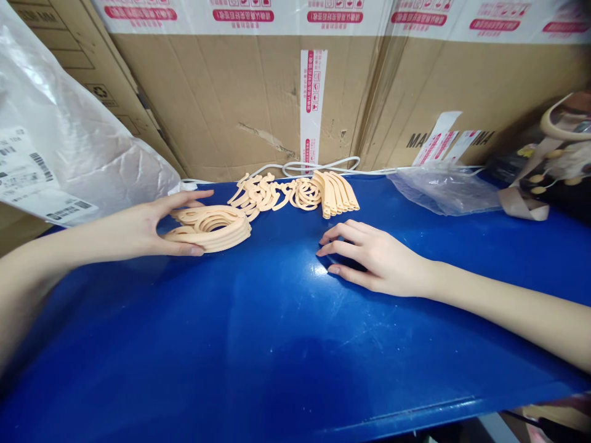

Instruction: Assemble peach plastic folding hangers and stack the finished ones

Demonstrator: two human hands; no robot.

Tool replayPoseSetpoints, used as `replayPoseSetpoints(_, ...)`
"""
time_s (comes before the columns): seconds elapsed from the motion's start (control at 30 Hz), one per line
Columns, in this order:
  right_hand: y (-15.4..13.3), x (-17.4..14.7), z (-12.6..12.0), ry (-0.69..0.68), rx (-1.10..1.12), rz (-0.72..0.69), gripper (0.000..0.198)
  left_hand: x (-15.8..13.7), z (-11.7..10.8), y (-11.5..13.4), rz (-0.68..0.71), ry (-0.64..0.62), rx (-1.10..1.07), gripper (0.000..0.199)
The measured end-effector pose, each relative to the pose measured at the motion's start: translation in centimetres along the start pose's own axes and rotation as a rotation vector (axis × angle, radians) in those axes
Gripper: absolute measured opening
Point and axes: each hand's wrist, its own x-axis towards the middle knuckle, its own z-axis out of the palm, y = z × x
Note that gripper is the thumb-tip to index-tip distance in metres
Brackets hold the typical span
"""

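Note:
My left hand [161, 227] is wrapped round the left end of a stack of beige curved pieces [226, 231], thumb on the near side and fingers over the far side. The pieces are flat, looped and nested in layers; their material and exact kind I cannot tell. Behind them lies a loose pile of small curved beige pieces [261, 195]. Beside it are beige rings [307, 194] and a row of long, slightly bent beige strips [336, 194]. My right hand [364, 255] rests on the blue table, fingers apart and slightly bent, holding nothing, just in front of the strips.
The blue table [277, 344] has its near edge at the bottom right. Large cardboard boxes [240, 92] stand behind it. A white cable [341, 163] runs along the back. A silvery mailing bag [78, 141] leans at left; a clear plastic bag [443, 191] and a dark bag [521, 154] lie right.

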Motion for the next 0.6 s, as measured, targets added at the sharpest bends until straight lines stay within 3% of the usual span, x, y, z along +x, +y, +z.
replayPoseSetpoints(0.43,0.0,0.0,0.0,-0.003,0.0,0.007,0.028,0.3,0.2,-1.1,0.034,0.015,0.015,0.1)
replayPoseSetpoints(0.6,-0.1,-0.1,0.0,-0.007,-0.004,0.007,0.028,0.3,-0.4,-2.1,-0.034,-0.005,0.045,0.107)
